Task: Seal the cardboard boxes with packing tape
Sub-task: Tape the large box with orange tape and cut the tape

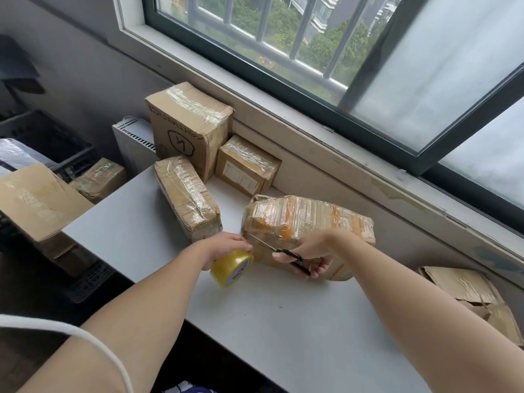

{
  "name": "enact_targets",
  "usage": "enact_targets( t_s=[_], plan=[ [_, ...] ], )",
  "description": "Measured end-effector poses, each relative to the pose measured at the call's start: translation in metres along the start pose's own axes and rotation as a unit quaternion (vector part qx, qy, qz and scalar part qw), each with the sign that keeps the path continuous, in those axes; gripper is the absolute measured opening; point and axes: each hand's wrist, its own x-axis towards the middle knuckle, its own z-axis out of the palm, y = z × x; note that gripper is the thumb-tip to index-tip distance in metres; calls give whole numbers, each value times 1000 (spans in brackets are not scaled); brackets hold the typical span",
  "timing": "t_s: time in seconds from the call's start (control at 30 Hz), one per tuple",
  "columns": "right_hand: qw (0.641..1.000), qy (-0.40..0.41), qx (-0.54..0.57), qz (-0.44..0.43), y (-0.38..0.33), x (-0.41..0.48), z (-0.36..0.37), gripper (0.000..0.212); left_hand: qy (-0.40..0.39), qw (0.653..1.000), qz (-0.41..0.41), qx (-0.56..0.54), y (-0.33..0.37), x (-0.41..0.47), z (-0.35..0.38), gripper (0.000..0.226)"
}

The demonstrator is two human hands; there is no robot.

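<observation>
A cardboard box (307, 219) wrapped in clear tape, with orange patches showing through, lies on the grey table (255, 321) near the window wall. My left hand (226, 246) grips a yellowish roll of packing tape (231, 268) just left of the box's near corner. My right hand (314, 255) holds black-handled scissors (283, 252), their blades pointing left across the short gap between roll and box.
Three taped boxes stand at the table's far end: a tall one (188, 123), a small one (246, 165), a long one (187, 194). More boxes (39, 199) sit left of the table. Flattened cardboard (476, 296) lies at the right. A white cord (85, 338) crosses bottom left.
</observation>
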Motion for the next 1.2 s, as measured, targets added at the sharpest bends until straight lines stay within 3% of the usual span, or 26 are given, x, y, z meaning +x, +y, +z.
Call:
enact_targets(
  t_s=[0.23, 0.43, 0.93, 1.1, 1.2],
  plan=[
    [999, 7, 13, -35, -15, 11, -1, 77, 21, 1000, 4, 12, -1, 0, 0, 13],
    [998, 10, 20, -59, -17, 15, -4, 85, 32, 998, 15, -46, -3, -2, 6, 17],
    [996, 49, 5, -81, -18, 7, -11, 67, 9, 993, 5, -118, -11, -6, 12, 22],
    [990, 91, -40, -97, -15, 4, -14, 65, 18, 995, 5, -96, -10, -5, 13, 21],
    [987, 121, -33, -105, -8, 12, -18, 68, 12, 1000, 3, -22, -18, -5, 14, 16]
  ],
)
